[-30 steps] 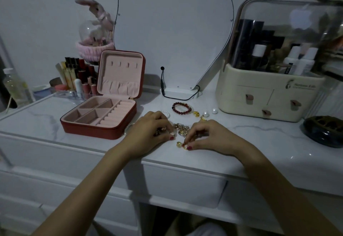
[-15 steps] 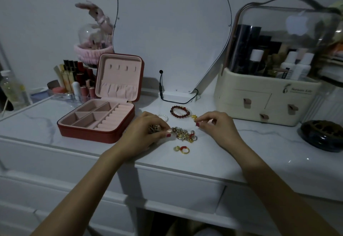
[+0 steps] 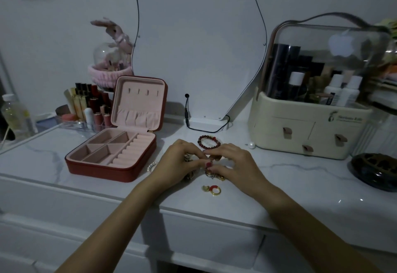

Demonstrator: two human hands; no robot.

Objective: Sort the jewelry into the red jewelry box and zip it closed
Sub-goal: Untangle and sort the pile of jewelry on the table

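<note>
Two hands meet over a small tangle of gold-toned jewelry [image 3: 211, 173] at the middle of the white marble-patterned tabletop [image 3: 300, 178]: left hand [image 3: 178, 163] and right hand [image 3: 234, 163], fingertips touching, both pinching pieces of the tangle; exactly which pieces cannot be told. Red jewelry box with pink lining [image 3: 111, 150] lies open just left of the left hand, lid upright, compartments bare. Dark red bead bracelet [image 3: 208, 141] sits just behind the hands; gold ring with red enamel [image 3: 214, 189] and a small gold ring [image 3: 205, 188] lie just in front, apart from both hands. Cream cosmetics organizer with clear dome [image 3: 309, 126], far right, carries a logo and print too blurred to read.
</note>
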